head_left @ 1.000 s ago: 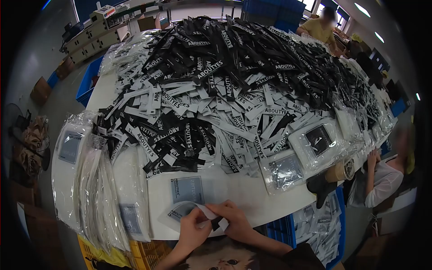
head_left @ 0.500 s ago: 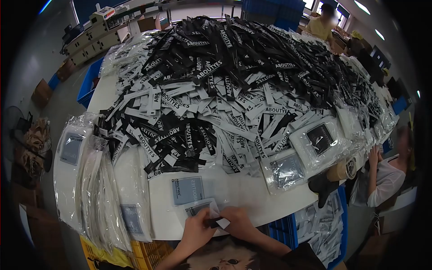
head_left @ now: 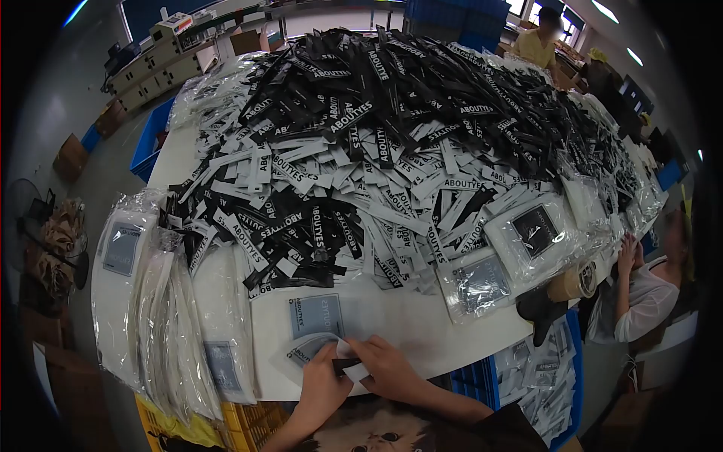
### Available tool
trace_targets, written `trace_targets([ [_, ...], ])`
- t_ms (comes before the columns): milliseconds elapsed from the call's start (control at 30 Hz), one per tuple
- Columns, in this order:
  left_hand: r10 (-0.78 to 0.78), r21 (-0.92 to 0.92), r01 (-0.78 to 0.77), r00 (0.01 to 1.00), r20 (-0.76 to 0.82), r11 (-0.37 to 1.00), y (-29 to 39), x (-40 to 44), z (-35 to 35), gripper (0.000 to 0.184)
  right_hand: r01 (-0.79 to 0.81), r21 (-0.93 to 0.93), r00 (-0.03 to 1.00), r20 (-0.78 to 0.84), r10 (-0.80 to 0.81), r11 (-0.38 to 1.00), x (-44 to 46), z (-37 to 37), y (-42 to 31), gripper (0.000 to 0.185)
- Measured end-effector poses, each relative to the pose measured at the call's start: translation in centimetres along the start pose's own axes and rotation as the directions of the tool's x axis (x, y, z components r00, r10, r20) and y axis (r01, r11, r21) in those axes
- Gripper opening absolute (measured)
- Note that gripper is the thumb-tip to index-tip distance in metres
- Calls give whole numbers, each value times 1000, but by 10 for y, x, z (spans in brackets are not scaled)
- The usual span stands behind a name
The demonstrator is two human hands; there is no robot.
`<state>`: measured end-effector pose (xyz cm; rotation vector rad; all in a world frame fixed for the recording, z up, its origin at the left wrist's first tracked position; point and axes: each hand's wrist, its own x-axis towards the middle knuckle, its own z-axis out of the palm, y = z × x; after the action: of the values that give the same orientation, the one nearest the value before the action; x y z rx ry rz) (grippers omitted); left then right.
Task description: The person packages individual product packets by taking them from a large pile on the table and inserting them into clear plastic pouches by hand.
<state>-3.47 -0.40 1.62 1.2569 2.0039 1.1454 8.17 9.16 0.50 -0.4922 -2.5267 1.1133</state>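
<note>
My left hand point(head_left: 325, 388) and my right hand point(head_left: 385, 369) meet at the near table edge, both closed on a frosted plastic bag point(head_left: 303, 349) with a grey ABOUTYES print. The bag's near end is bent up between them. A dark strip point(head_left: 346, 363) shows between the hands, its far part hidden by fingers; which hand grips it I cannot tell. Just beyond lies another frosted bag point(head_left: 318, 313) with the same grey print, flat on the white table point(head_left: 279, 380). Past it spreads a large pile of black and white ABOUTYES strips point(head_left: 350, 117).
Stacked clear bags point(head_left: 169, 324) fill the left side of the table. More printed bags point(head_left: 535, 233), a tape roll point(head_left: 576, 282) and a black object point(head_left: 538, 313) are at right. A blue crate point(head_left: 568, 369) of packed strips stands below. Other people are at the right and far side.
Both my hands have moved slightly up and away from my body with the bag, whose far end now bulges up. The right hand has shifted a little left.
</note>
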Motion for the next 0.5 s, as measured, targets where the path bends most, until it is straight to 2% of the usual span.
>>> trace_targets([
  [33, 75, 35, -75, 997, 14, 997, -2, 0, -1, 22, 16, -31, 999, 48, -14, 999, 1, -3, 0, 65],
  [200, 97, 41, -95, 995, -29, 995, -7, -4, 8, 19, 93, -156, 983, 171, -66, 983, -1, 2, 14, 68],
  [267, 128, 54, -125, 990, -54, 991, -3, -5, 6, 18, 121, -70, 988, 109, -113, 990, -4, 3, 20, 66],
  [300, 28, 117, -19, 997, -74, 993, -2, -5, 6, 17, 125, -68, 987, 110, -117, 990, -4, 1, 22, 66],
  [333, -72, 176, 89, 992, -100, 980, -1, -5, 7, 16, 137, -23, 990, -29, -138, 990, -4, -2, 23, 61],
  [367, -73, 174, 91, 992, -103, 981, -3, -7, 5, 16, 153, 20, 975, -166, -148, 988, -4, -5, 25, 56],
  [400, -17, 181, 40, 992, -128, 983, -6, -10, 0, 21, 151, 19, 975, -167, -146, 988, -2, -8, 22, 56],
  [467, 44, 188, -16, 988, -147, 982, -4, -9, -4, 26, 153, 177, 970, -216, -113, 972, 4, -19, 12, 48],
  [500, 261, 224, -201, 922, -286, 954, 7, -4, -10, 34, 149, 178, 970, -218, -108, 973, 4, -24, 7, 48],
])
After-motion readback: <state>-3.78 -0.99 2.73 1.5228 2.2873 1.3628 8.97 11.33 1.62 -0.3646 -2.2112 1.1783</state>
